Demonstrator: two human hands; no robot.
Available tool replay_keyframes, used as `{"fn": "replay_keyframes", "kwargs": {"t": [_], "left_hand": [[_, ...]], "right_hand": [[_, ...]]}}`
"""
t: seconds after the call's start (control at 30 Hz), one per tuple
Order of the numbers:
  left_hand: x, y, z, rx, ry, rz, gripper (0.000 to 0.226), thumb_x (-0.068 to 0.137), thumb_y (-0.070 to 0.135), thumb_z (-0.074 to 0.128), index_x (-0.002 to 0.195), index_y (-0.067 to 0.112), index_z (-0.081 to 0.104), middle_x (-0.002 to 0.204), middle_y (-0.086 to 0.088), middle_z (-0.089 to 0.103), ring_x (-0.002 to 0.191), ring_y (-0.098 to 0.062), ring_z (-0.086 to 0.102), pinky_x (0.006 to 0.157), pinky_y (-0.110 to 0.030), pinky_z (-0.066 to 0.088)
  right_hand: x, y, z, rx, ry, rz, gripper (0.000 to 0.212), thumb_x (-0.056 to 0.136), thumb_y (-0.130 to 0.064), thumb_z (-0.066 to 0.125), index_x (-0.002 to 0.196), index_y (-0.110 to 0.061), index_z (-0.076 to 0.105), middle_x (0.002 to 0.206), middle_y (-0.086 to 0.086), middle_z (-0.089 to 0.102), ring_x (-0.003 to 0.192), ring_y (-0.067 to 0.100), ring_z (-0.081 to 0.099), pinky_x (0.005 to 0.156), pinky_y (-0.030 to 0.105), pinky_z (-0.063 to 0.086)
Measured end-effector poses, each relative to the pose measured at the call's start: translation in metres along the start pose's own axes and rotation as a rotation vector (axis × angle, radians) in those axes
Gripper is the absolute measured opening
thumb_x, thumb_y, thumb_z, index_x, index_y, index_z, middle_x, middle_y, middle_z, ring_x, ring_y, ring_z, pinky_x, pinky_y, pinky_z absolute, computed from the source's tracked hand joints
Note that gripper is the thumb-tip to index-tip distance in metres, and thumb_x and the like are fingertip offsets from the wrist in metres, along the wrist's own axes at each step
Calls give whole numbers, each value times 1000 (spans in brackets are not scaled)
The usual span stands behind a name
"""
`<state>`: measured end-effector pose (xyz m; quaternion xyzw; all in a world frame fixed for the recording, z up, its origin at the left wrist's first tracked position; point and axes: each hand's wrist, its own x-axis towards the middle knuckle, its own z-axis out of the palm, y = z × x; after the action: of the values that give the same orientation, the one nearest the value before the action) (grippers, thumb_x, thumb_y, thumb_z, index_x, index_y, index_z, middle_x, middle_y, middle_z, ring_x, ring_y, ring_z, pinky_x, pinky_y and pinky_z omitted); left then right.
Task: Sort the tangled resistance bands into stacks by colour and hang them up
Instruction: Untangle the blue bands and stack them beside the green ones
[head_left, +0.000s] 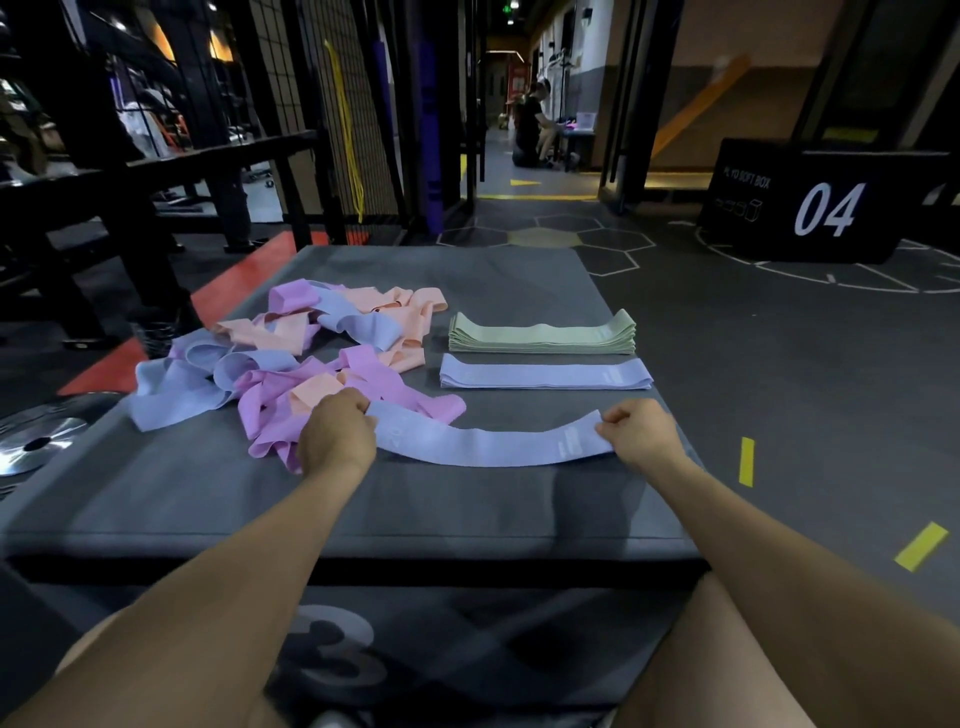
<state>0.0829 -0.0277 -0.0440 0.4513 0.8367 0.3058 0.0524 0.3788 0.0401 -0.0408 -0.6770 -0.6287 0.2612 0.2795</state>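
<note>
Between the two hands, a flat lavender-blue band (488, 447) of soft woven fabric hangs in a shallow sag, its middle drooping toward the surface. The left hand (337, 436) has its fingers (358, 408) curled tight on the band's left end; the right hand (647, 434) pinches the right end, fingers bunched against the thumb. A pale printed mark shows near each end of the strip.

Just beyond the held band lies a low stack of matching lavender-blue bands (545, 375), flattened and squared into a long rectangle. Behind that, close beside it, sits a thicker stack of pale green bands (543, 335), its layered edges visible at both ends.

Left of the stacks sprawls the tangled heap (311, 353): pink, peach and lavender-blue loops, twisted, folded and overlapping, the near pink ones touching the left hand.

All of this rests on a grey padded box top (467, 509), matte and slightly textured, with rounded corners; its front face bears a large pale numeral. A black soft box marked 04 (810, 202) stands well apart on the dark rubber floor (779, 364), which carries yellow tape strips. A shiny metal weight plate (36, 441) lies at the left.
</note>
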Motion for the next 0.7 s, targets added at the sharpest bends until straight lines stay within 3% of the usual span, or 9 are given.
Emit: {"fn": "replay_keyframes", "kwargs": {"t": [0.3,0.7], "left_hand": [[38,54,2,-221,20,-35,15,84,9,62,99,10,65,111,-14,65,101,-35,58,83,-33,43],[100,90,61,-230,-71,2,15,81,8,66,96,8,66,106,-11,68,101,-30,60,84,-30,44]], "right_hand": [[40,-1,-38,74,187,-4,11,87,-7,58,88,1,65,81,14,61,72,26,53,66,27,40],[130,10,-36,13,267,35,13,85,-5,54,84,-6,67,86,14,64,76,29,55,69,28,43]]}}
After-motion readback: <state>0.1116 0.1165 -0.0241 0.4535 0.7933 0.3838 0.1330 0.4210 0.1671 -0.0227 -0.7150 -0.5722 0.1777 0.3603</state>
